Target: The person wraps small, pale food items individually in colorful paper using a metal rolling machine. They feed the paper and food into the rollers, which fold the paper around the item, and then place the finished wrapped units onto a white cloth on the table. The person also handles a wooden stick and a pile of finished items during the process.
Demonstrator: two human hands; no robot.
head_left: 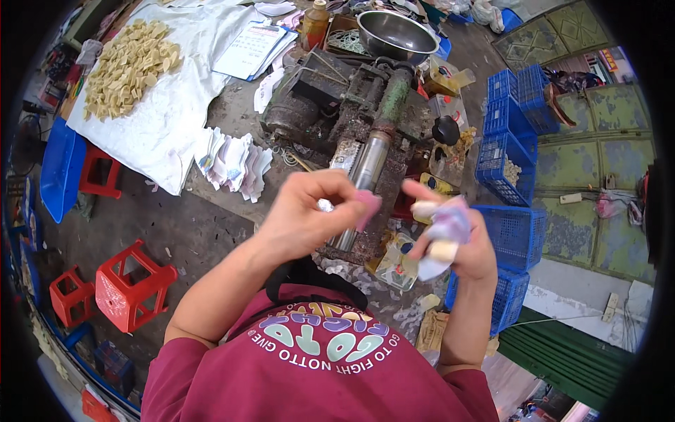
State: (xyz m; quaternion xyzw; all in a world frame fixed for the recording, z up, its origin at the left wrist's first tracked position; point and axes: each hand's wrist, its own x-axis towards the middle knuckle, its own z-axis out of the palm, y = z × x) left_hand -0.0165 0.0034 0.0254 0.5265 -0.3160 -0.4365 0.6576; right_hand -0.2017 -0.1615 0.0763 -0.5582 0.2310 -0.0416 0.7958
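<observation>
The left hand (309, 214) pinches a pink piece (368, 208) over the near end of the machine (354, 116), whose roller (373, 158), if turning, could catch fingertips. Beyond its right edge, the right hand (475, 247) clutches purple-white pieces (450, 224); loose bunching might drop one.

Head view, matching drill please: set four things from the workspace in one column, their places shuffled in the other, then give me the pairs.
Things
1. Pink piece
2. Metal bowl
3. Pale yellow pieces
4. Purple-and-white piece

Places
A. Heaped on the white sheet
B. Held in the right hand
C. Pinched in the left hand
D. Just beyond the far end of the machine

Right pairs: 1-C, 2-D, 3-A, 4-B
</observation>
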